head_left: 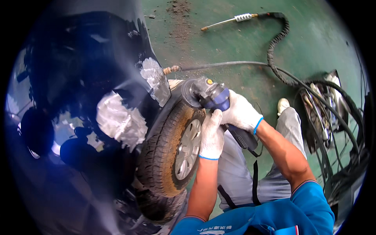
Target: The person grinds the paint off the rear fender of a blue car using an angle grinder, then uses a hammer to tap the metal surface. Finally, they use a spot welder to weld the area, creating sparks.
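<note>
An angle grinder (pixel 215 96) with a dark disc (pixel 190 93) is held in both my hands, above the car's wheel. My right hand (pixel 241 111), in a white knit glove with a blue cuff, wraps round the grinder near its head. Closed against the tool's near side is my left hand (pixel 212 137), gloved the same way. The disc is beside the wheel arch of the dark blue car (pixel 70 78); I cannot tell if it touches. Bare sanded metal shows in one patch (pixel 119 121) on the panel and another patch (pixel 156 82) by the arch.
Below the grinder stands a muddy tyre (pixel 156 156) with a silver rim (pixel 188 149). A hose (pixel 235 63) crosses the green floor (pixel 313 35) to a metal rod tool (pixel 227 22). At the right lie metal parts (pixel 319 109) and dark cables (pixel 348 94).
</note>
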Demonstrator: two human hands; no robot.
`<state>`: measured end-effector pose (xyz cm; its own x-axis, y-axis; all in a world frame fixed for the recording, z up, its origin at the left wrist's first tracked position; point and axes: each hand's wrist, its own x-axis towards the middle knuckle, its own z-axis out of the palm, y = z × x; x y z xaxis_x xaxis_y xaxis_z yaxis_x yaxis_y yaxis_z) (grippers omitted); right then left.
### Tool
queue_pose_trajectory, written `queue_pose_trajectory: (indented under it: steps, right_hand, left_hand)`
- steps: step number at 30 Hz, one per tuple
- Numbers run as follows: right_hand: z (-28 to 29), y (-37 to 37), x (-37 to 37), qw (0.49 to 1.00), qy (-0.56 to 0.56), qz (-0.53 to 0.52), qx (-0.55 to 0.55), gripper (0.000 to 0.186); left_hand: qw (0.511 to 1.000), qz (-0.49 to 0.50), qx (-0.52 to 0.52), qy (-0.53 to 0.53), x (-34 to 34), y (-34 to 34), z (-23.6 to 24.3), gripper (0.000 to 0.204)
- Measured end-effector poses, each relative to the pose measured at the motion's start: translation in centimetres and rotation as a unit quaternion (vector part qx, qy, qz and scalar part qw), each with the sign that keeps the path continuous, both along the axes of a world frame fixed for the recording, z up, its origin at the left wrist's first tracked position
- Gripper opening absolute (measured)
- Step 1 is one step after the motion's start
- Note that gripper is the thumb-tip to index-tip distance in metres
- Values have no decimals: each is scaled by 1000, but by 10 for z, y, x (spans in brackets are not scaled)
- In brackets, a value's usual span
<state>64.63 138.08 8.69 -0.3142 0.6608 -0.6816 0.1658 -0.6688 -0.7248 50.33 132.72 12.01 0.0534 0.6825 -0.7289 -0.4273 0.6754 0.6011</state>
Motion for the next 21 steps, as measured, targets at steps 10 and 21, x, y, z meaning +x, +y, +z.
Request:
queue_pose_trajectory:
  steps: [10, 21]
  right_hand:
    - [81, -3, -17, 988, -149, -18, -29, 71]
    - [71, 43, -20, 999, 22, 34, -25, 67]
  left_hand:
    - [985, 6, -124, -122, -19, 34, 37, 54]
    - [987, 2, -159, 24, -19, 81, 83, 49]
